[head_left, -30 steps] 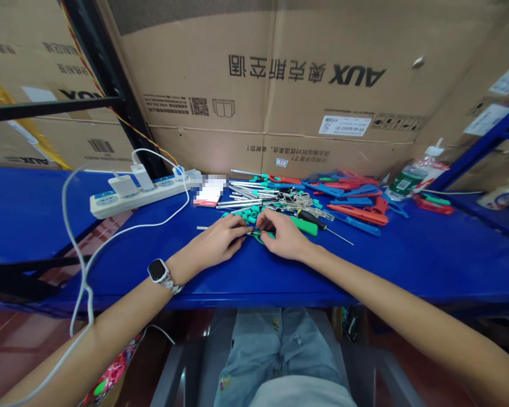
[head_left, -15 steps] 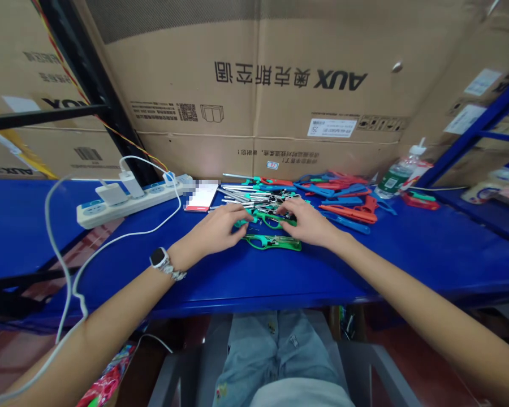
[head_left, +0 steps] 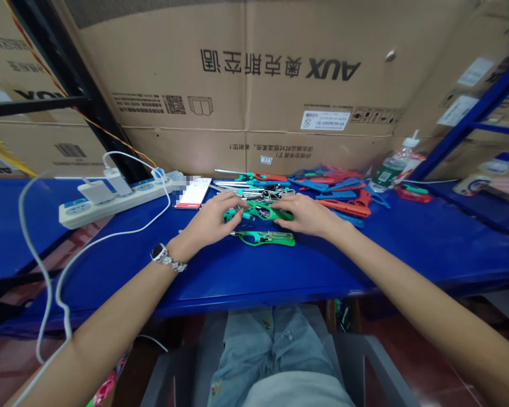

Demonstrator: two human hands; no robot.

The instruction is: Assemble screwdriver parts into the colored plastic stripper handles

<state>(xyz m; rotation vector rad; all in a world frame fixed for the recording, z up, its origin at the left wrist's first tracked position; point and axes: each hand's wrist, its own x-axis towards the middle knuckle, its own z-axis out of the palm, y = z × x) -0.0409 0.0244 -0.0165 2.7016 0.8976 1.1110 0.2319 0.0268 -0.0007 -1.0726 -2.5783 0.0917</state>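
Note:
My right hand (head_left: 309, 215) closes its thumb and fingers around the grip end of a green lighter shell (head_left: 263, 211). At the shell's front end, my left hand (head_left: 218, 219) has its thumb and fingertips drawn together; what they pinch is too small to make out. Teal parts (head_left: 231, 215) show beside the left fingers. Nearer to me lies a second green long-nosed lighter (head_left: 268, 238), its inner parts exposed and its nozzle partly behind my left hand. Behind both hands is a pile of metal lighter tubes (head_left: 227, 184) with teal pieces.
Red and blue lighter shells (head_left: 343, 195) are heaped at the right rear, beside a bottle (head_left: 390, 169). A phone (head_left: 194, 192) and a power strip (head_left: 80, 213) with a white cable lie left on the blue table (head_left: 246, 282). A cardboard wall (head_left: 280, 102) stands behind.
The view has shifted slightly. Both hands stay at the green shell; my right thumb and fingers now sit closer around its grip end. The nearer lighter stays in place.

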